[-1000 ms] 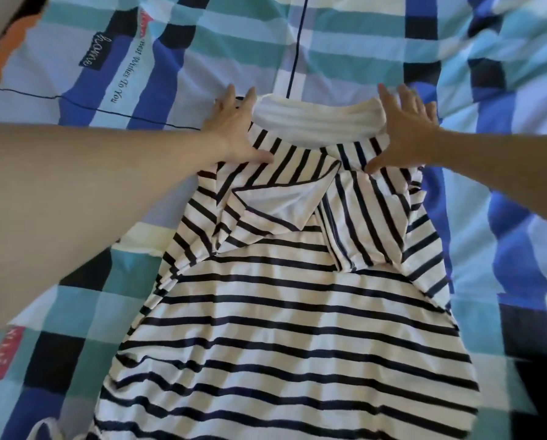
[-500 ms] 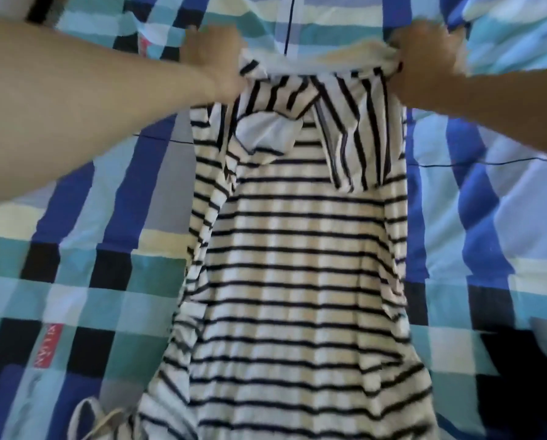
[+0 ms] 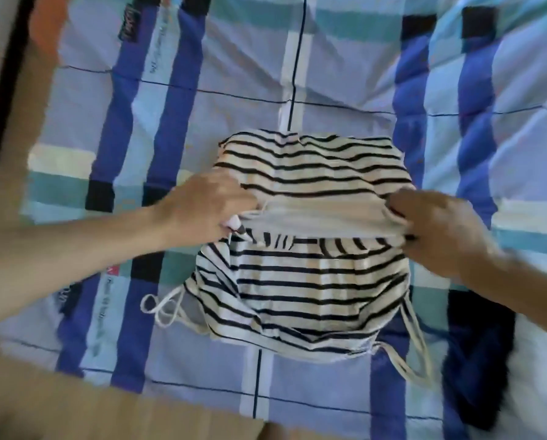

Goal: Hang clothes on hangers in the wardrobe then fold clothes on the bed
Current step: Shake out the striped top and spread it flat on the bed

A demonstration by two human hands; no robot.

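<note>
I've folded the striped top [image 3: 310, 281] over toward me; my left hand [image 3: 202, 208] and right hand [image 3: 437, 227] grasp its white hem on the bedspread [image 3: 234, 90].

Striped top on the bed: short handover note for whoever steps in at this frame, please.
Left hand grips the left end of the white band on the striped top.
Right hand grips the band's right end.
The top lies on the checked bed cover, folded over on itself; cords trail loose at its near corners.
Done: one fold brought over. Left: lay it flat, tuck cords, finish folding.
</note>
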